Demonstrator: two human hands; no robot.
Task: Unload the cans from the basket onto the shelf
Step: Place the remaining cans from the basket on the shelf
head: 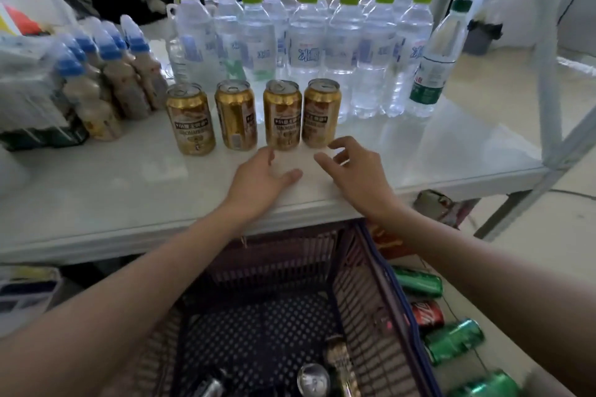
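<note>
Standing upright, four gold cans (254,114)

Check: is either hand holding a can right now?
No. The left hand and right hand are both open and empty over the shelf, just in front of the four gold cans.

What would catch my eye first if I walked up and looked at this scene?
Probably the four gold cans standing upright in a row near the front of the white shelf, with a crowd of green-capped water bottles behind them. Just before the cans, the left hand and right hand are both open and empty. Below, a dark basket holds a few more cans.
</note>
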